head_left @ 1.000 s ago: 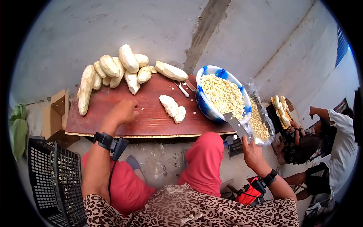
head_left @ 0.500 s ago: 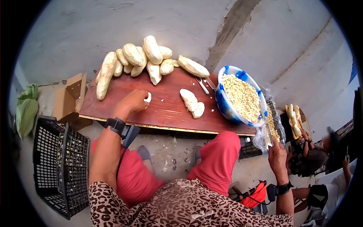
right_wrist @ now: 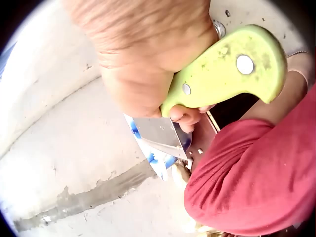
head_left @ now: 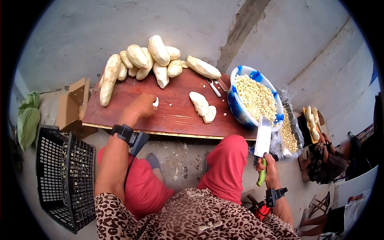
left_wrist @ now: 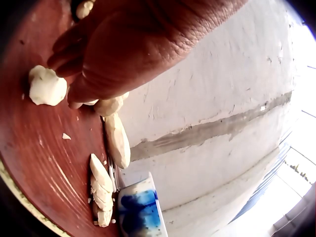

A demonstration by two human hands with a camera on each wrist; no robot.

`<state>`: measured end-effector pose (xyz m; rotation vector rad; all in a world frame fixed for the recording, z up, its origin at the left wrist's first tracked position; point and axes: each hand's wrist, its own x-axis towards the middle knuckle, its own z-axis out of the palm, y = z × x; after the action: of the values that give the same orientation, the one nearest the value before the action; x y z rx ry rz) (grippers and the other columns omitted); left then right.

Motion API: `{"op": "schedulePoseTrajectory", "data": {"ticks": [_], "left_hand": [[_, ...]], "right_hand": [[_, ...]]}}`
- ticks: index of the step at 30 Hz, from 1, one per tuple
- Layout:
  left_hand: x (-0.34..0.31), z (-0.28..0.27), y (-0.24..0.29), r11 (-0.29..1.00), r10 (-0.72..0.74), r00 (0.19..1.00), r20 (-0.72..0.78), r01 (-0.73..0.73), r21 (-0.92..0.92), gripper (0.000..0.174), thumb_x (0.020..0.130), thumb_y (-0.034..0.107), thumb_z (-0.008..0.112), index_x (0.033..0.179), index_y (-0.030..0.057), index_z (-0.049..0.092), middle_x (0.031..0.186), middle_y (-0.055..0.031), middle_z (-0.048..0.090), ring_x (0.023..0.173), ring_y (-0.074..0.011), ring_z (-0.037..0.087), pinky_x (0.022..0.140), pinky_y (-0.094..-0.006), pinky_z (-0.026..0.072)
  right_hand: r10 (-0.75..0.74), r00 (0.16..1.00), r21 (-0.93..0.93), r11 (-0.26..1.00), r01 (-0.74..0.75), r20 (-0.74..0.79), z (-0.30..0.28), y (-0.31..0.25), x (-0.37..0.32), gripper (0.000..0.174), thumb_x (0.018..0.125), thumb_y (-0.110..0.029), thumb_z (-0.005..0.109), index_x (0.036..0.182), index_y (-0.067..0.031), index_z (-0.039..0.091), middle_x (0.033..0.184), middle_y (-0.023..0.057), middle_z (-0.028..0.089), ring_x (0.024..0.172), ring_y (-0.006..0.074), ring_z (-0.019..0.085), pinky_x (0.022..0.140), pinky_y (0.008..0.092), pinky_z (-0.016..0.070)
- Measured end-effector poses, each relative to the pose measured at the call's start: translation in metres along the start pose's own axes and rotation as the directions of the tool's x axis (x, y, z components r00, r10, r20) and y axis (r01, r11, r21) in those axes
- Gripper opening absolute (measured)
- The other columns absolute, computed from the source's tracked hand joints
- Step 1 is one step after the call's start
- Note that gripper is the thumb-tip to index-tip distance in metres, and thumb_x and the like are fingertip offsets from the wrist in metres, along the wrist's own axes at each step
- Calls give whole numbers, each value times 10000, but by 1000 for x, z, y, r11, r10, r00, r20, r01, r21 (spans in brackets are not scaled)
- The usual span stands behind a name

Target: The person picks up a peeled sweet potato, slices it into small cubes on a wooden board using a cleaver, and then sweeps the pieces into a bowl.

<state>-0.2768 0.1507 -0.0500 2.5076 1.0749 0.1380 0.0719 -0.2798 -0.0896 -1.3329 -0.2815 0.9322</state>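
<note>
My left hand [head_left: 141,107] is over the left part of the red-brown table [head_left: 176,122], its fingertips at a small white piece [head_left: 156,102]. In the left wrist view that piece [left_wrist: 48,86] lies against the fingertips of the hand [left_wrist: 128,54]; whether they pinch it is unclear. My right hand [head_left: 271,171] grips the green handle [head_left: 261,176] of a cleaver, its broad blade [head_left: 263,137] upright in front of the bowl's near rim. The right wrist view shows the hand [right_wrist: 148,64] wrapped round the handle [right_wrist: 222,69]. A partly sliced peeled root [head_left: 202,107] lies mid-table.
Several peeled roots [head_left: 137,56] are piled along the wall. A blue-and-white bowl [head_left: 236,105] of diced pieces stands at the table's right end, beside a plastic-lined tray [head_left: 294,136] of more pieces. A black crate [head_left: 82,176] and cardboard box [head_left: 68,108] are at left. People sit at far right.
The left hand has moved onto a white piece, its fingertips now against it. The cleaver has swung from beside the bowl's right edge toward the table, its flat side now facing the view.
</note>
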Motion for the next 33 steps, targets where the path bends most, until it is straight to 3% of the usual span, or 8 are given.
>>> {"op": "schedulePoseTrajectory", "data": {"ticks": [8,12,14,19,22,26,30,33], "left_hand": [[6,3,3,999,35,999,7,-35,30,292,789,136,652,1042,-7,665,1035,-242,670,1001,-405,630,882,-443,495],[4,0,5,999,35,999,-16,-35,11,279,793,132,635,1034,-5,665,1013,-237,674,981,-409,631,860,-445,500],[2,-3,-3,1000,-4,1000,-17,4,28,286,792,116,627,1047,-9,662,1005,-240,675,971,-406,637,844,-446,505],[3,-6,-17,977,-212,975,-63,209,-46,349,767,52,625,1107,-19,657,986,-254,678,932,-386,662,811,-443,522],[14,13,-41,978,-209,975,-74,209,-8,420,741,59,661,1152,-25,637,1076,-258,663,995,-374,650,869,-427,514],[11,14,-40,993,-105,994,-8,105,48,544,725,168,726,1207,-44,592,1256,-247,595,1160,-364,575,977,-400,466],[16,23,-45,980,-184,983,-1,183,-83,493,809,302,703,1156,-40,625,1149,-227,655,1055,-358,629,919,-394,493],[24,33,-48,969,-234,971,-37,231,-85,452,816,306,704,1106,-37,653,1087,-223,677,1000,-353,649,881,-398,504]], "right_hand": [[88,995,-38,995,-89,-37,-27,8,-61,231,995,-298,517,976,-71,479,716,88,588,440,110,420,421,259,372],[233,966,-172,953,-250,-115,-38,16,-85,196,980,-235,558,996,-51,493,702,88,585,448,127,443,420,251,378],[142,989,-149,978,-146,-32,-26,7,-86,177,968,-216,566,1002,-53,503,701,83,584,431,122,432,419,240,373],[-95,984,-93,990,109,149,54,-50,-63,183,936,-193,589,1006,-44,508,691,77,570,407,94,406,409,236,352],[-150,952,-178,963,202,267,110,-72,-38,181,925,-174,596,1010,-39,510,699,78,574,411,92,413,410,234,354],[-57,944,-379,907,186,326,194,-78,0,188,950,-116,562,1097,-8,520,744,53,591,494,83,475,450,215,384],[22,880,-483,842,240,474,246,-50,44,202,945,-136,572,1077,13,539,748,48,596,511,73,504,457,221,416],[64,865,-567,779,269,498,264,-19,70,204,942,-142,570,1070,16,549,747,47,603,515,63,508,464,220,423]]}}
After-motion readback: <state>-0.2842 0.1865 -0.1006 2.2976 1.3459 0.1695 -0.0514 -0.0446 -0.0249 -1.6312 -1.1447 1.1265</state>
